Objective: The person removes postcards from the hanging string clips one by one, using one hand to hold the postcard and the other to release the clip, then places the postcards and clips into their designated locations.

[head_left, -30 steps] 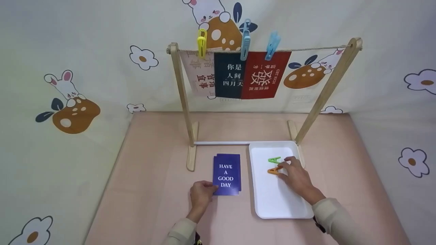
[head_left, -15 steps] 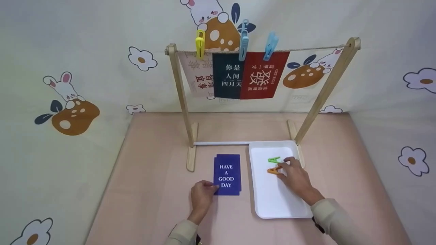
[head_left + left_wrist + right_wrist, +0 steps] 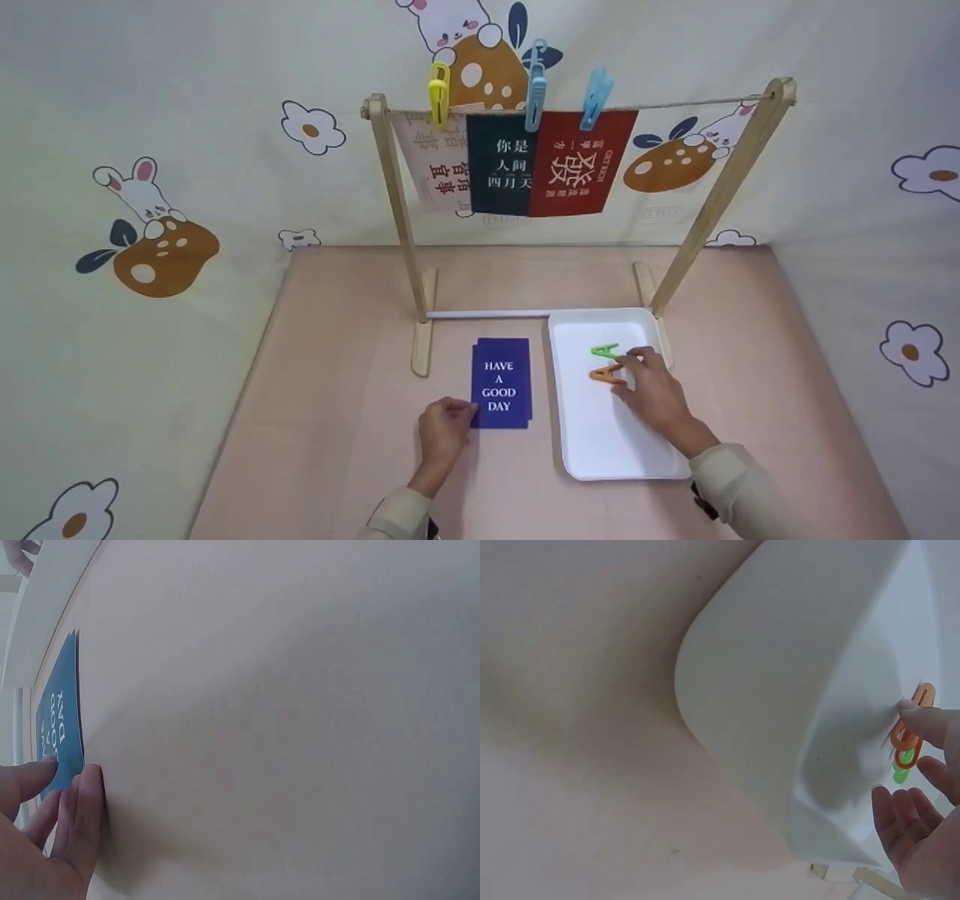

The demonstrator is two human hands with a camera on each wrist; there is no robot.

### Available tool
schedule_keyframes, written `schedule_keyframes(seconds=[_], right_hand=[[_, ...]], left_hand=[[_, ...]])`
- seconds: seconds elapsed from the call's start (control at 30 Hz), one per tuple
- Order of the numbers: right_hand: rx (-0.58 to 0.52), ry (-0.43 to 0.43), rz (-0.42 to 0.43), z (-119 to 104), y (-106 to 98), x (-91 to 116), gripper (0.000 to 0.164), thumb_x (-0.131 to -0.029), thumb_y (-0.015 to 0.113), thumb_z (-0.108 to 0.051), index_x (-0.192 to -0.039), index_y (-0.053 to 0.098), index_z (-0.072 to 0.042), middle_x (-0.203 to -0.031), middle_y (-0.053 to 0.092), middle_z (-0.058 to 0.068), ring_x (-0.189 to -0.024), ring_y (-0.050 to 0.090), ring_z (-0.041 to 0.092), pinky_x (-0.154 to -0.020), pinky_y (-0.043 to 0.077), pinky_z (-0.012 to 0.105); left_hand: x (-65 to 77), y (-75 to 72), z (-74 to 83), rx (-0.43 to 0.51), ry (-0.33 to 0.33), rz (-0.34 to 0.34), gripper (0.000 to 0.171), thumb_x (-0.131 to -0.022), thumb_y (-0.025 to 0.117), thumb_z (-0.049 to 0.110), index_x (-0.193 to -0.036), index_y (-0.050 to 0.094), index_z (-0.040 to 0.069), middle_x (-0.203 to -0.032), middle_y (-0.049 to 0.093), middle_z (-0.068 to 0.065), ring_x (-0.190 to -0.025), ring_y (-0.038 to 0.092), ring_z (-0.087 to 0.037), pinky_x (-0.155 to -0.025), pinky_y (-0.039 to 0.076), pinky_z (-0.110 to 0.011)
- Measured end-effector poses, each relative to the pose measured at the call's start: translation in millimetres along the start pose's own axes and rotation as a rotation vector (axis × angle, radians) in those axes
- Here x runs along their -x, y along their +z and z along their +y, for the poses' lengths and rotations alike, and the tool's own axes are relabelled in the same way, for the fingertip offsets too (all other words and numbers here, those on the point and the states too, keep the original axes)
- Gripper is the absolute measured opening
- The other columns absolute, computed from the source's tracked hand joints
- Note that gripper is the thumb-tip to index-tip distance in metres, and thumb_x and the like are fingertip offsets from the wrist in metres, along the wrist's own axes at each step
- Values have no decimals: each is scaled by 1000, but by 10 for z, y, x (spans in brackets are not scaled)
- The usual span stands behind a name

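In the head view, my left hand (image 3: 444, 431) is at the lower left corner of the upper of two overlapping blue cards (image 3: 499, 382), printed "HAVE A GOOD DAY". The left wrist view shows its thumb over the card's face and its fingers at the edge, pinching the corner. My right hand (image 3: 656, 394) reaches into a white tray (image 3: 622, 450) and holds an orange clothespin (image 3: 602, 375) by its handles, between thumb and forefinger. The clothespin (image 3: 924, 697) lies close to the tray floor in the right wrist view. Just beyond it lies a green clothespin (image 3: 602, 350).
Behind stands a wooden rack with left post (image 3: 401, 217) and right post (image 3: 724, 202), joined by a cord. From the cord hang a pale card (image 3: 435, 165), a dark green card (image 3: 499, 165) and a red card (image 3: 585, 161). A yellow clothespin (image 3: 439, 94) and two blue ones clip them.
My left thumb has drawn back slightly toward the blue card's edge. The right hand and the orange clothespin are nearly where they were.
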State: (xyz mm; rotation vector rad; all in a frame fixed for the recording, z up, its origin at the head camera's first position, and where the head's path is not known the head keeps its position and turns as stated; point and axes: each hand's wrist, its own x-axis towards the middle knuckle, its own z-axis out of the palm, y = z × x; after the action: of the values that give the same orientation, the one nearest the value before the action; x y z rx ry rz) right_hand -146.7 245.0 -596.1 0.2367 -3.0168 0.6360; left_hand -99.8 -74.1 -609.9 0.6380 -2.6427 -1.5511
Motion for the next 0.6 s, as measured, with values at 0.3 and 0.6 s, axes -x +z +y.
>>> schedule_keyframes(seconds=[0.3,0.6], right_hand=[[89,-157,98,-77,-222,18,47,-68,80,-11,-111,62,-9,-114,53,12,-98,57,27,-62,54,36],[182,-349,211,-343,-505,-13,48,-66,80,-9,-111,62,-10,-111,56,7,-92,57,20,-61,54,29]], left_hand=[[-41,-133,107,25,2,-89,11,-87,58,10,-89,65,1,-73,64,-11,-56,57,-12,-45,50,-22],[-42,-345,475,100,142,-112,12,-85,62,11,-94,66,4,-82,66,-8,-71,64,-15,-55,54,-20]])
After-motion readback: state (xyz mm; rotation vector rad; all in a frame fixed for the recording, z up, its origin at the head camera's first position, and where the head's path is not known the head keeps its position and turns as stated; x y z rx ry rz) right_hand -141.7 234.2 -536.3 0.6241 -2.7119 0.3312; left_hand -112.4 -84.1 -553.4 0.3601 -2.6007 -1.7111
